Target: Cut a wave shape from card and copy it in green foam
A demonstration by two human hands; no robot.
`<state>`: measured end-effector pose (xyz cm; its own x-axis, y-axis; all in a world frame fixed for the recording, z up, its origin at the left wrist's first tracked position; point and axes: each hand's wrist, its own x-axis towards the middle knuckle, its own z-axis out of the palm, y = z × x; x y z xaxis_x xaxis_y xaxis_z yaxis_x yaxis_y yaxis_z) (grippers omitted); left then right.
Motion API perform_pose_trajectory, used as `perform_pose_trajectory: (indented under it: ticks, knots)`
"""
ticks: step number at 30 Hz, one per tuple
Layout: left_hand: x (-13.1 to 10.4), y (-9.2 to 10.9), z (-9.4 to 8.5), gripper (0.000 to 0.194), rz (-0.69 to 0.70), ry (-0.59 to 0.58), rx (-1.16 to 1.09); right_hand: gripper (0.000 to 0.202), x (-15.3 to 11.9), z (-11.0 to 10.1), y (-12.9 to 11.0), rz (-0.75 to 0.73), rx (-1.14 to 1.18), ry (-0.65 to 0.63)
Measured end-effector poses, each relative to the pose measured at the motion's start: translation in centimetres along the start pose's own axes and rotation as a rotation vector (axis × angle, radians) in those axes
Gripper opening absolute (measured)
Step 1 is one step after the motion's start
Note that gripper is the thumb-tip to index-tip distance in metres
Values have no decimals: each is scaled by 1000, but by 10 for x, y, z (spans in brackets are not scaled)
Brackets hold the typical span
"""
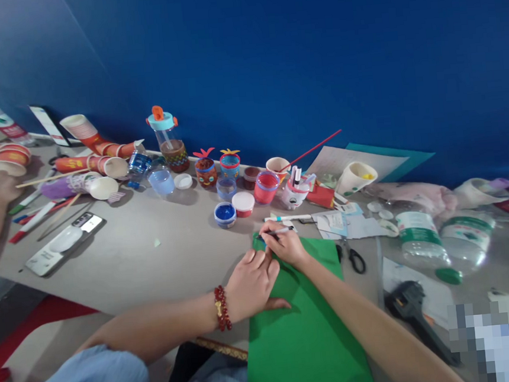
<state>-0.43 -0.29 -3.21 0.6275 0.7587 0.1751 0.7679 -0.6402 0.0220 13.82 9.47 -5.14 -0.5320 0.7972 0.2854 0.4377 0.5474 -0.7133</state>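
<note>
Two bare hands work at the far end of a green rectangular sheet (310,341) on the grey counter (188,250). Right hand (286,246) grasps a slim, pale pen (282,231), angled low, probably for control close to the sheet's edge. Left hand (251,280) lies across the sheet, fingers bent, gripping nothing visible; presumably it steadies the surface. Pen tip and any marks: too small to resolve. Sheet's near end: cut off by frame. Lower-right corner: pixelated, contents unreadable.
</note>
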Motion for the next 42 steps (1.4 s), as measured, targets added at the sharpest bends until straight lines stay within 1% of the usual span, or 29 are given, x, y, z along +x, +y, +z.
perform_pose_trajectory:
  ticks: [17,27,36,42]
  knots:
    - [0,-1,0,87,10,4,-3,11,-6,-7,-1,20,-26,-13]
    - [-1,-1,1,89,14,25,7,11,-12,-11,-3,70,-1,-19]
    - [1,-1,-3,87,7,-5,-8,11,-8,-7,-2,46,-13,11]
    - [1,-1,-2,88,10,5,-12,10,-7,-7,-3,49,0,-19]
